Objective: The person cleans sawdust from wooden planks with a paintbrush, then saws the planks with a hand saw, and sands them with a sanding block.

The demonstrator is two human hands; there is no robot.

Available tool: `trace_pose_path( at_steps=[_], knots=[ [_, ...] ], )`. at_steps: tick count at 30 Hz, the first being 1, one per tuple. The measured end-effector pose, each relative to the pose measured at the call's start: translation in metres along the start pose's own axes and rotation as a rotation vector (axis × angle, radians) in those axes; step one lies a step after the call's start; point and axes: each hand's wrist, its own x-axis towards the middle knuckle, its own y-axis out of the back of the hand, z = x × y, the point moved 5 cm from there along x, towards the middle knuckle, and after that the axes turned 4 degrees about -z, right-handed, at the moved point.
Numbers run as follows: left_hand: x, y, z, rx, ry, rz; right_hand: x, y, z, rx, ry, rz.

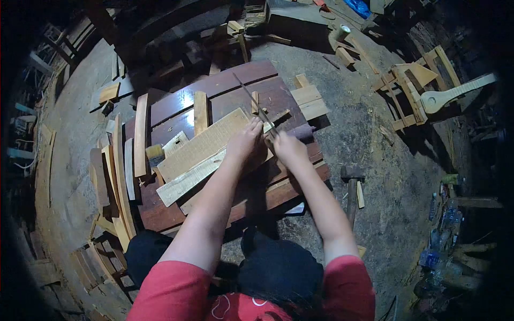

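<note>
My right hand (289,148) is closed around the near end of a long thin dark blade (247,93), which looks like a hand saw seen edge-on. The blade points away and to the left, crossing a small pale wood piece (268,127). Just left of it, my left hand (245,140) has its fingers closed on that piece. Under and beside this hand lies a wide wooden board (206,143), with a paler strip (191,180) along its near edge. The exact grip of both hands is partly hidden.
The boards rest on a low reddish-brown work surface (225,80). Long curved strips (122,184) lean at its left. A hammer (352,187) stands on the floor to the right. Farther right are a wooden frame (407,88), a pale paddle-shaped piece (433,101) and plastic bottles (430,257).
</note>
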Motion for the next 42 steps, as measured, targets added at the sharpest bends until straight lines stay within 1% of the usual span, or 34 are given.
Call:
trace_pose_path(
  at_steps=[2, 4, 6, 8, 10, 12, 14, 15, 17, 18, 20, 21, 23, 25, 27, 29, 31, 34, 35, 37, 39, 41, 42],
  knots=[
    [-0.001, 0.000, -0.002, -0.036, 0.051, -0.011, 0.018, -0.004, -0.008, -0.017, 0.016, 0.031],
    [-0.001, 0.004, -0.001, -0.035, 0.070, -0.033, 0.011, -0.004, -0.006, -0.042, 0.028, 0.067],
    [-0.001, 0.003, 0.001, -0.046, 0.088, -0.040, -0.025, -0.003, 0.014, -0.049, 0.000, 0.035],
    [-0.001, 0.004, 0.000, -0.038, 0.071, -0.005, -0.076, 0.003, 0.034, -0.098, -0.028, 0.007],
    [-0.001, 0.004, -0.001, -0.044, 0.063, 0.009, -0.122, 0.002, 0.057, -0.079, -0.105, -0.059],
    [-0.001, -0.003, -0.006, -0.047, 0.060, 0.012, -0.147, 0.008, 0.063, -0.136, -0.098, -0.063],
    [-0.001, -0.008, -0.008, -0.032, 0.004, 0.086, -0.138, 0.006, 0.059, -0.119, -0.102, -0.076],
    [-0.002, -0.007, -0.008, -0.031, 0.001, 0.084, -0.127, 0.006, 0.055, -0.106, -0.104, -0.080],
    [-0.001, -0.002, -0.004, -0.027, 0.014, 0.030, -0.087, 0.000, 0.039, -0.078, -0.058, -0.062],
    [-0.001, 0.002, -0.002, -0.028, 0.012, 0.034, -0.061, -0.001, 0.029, -0.057, -0.032, -0.040],
    [-0.001, 0.004, 0.000, -0.049, 0.054, -0.014, -0.012, -0.002, 0.008, -0.036, 0.024, 0.010],
    [-0.001, 0.003, 0.001, -0.047, 0.058, -0.014, 0.002, -0.002, -0.001, -0.026, 0.050, 0.039],
    [0.000, 0.002, -0.001, -0.048, 0.085, -0.064, 0.007, -0.007, -0.004, -0.029, 0.028, 0.030],
    [-0.002, 0.009, 0.005, -0.051, 0.087, -0.068, -0.007, -0.004, 0.003, -0.071, -0.018, 0.009],
    [-0.002, 0.010, 0.006, -0.061, 0.099, -0.068, -0.052, 0.006, 0.014, -0.041, 0.041, 0.018],
    [-0.002, 0.007, 0.001, -0.043, 0.068, -0.022, -0.097, -0.001, 0.047, -0.062, -0.099, -0.023],
    [-0.001, 0.007, 0.001, -0.049, 0.068, -0.015, -0.132, 0.004, 0.061, -0.125, -0.157, -0.080],
    [-0.003, 0.004, -0.002, -0.058, 0.033, 0.016, -0.136, 0.009, 0.060, -0.136, -0.160, -0.106],
    [-0.002, 0.003, -0.002, -0.058, 0.007, 0.048, -0.124, 0.008, 0.056, -0.092, -0.152, -0.098],
    [-0.001, 0.003, 0.000, -0.055, 0.016, 0.046, -0.089, 0.003, 0.044, -0.033, -0.116, -0.063],
    [-0.001, 0.000, -0.003, -0.044, 0.028, 0.033, -0.040, -0.003, 0.025, -0.038, -0.035, -0.021],
    [-0.001, -0.001, -0.004, -0.035, -0.058, 0.138, 0.000, -0.004, 0.002, -0.004, 0.001, 0.010],
    [-0.001, 0.003, -0.001, -0.031, -0.060, 0.137, 0.010, -0.005, -0.002, 0.000, 0.001, 0.011]
  ],
)
